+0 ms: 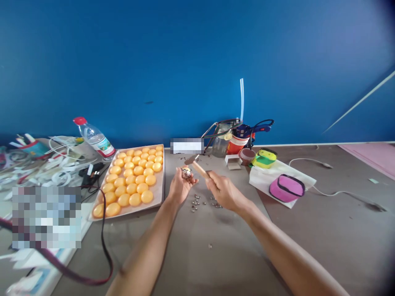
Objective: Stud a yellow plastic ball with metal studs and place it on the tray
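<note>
Head view is showing the left hand (179,187) curling its fingers around a silver-studded ball (186,174) over the grey tabletop (185,250), while the right hand (222,190) is gripping the wooden handle of a hammer (200,169); its head is hanging close to the ball, and whether they are touching is not showing. A glancing blow could be catching the left fingers, since they are sitting so near the hammer head; a loose hold could be letting the ball twist, and a brushing wrist could be scattering the small metal pieces (196,202) lying near the hands. Among the containers, a cup (37,149) at far left is holding pen-like sticks, a red-capped plastic bottle (100,142) is standing behind a shallow white tray (159,187), and the tray is carrying rows of orange domes (131,179). Farther right, a glass jar (219,146) is keeping its contents unclear, a red bucket (237,144) is holding blue-handled tools (263,128), and a small round tub (247,155) is standing beside a white carton (233,162).
</note>
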### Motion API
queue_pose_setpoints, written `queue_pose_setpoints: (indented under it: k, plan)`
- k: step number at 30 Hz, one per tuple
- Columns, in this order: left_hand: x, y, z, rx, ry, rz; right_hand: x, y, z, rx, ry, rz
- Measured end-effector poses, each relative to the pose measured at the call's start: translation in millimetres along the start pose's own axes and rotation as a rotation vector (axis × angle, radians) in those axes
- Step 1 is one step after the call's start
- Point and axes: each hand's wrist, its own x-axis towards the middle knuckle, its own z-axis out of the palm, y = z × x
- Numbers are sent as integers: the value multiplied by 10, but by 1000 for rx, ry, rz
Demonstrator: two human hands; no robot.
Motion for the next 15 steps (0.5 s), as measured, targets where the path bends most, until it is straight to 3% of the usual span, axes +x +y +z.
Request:
queue_pose_setpoints:
  k: [4, 9, 15]
  plan:
    - [27, -10, -26, -46, 54, -3, -13, -32, 67, -117, -121, 18]
    - [14, 11, -2, -74, 11, -27, -50, -80, 37, 40, -62, -46]
    - [22, 42, -11, -125, 50, -85, -28, -17, 148, -28, -97, 28]
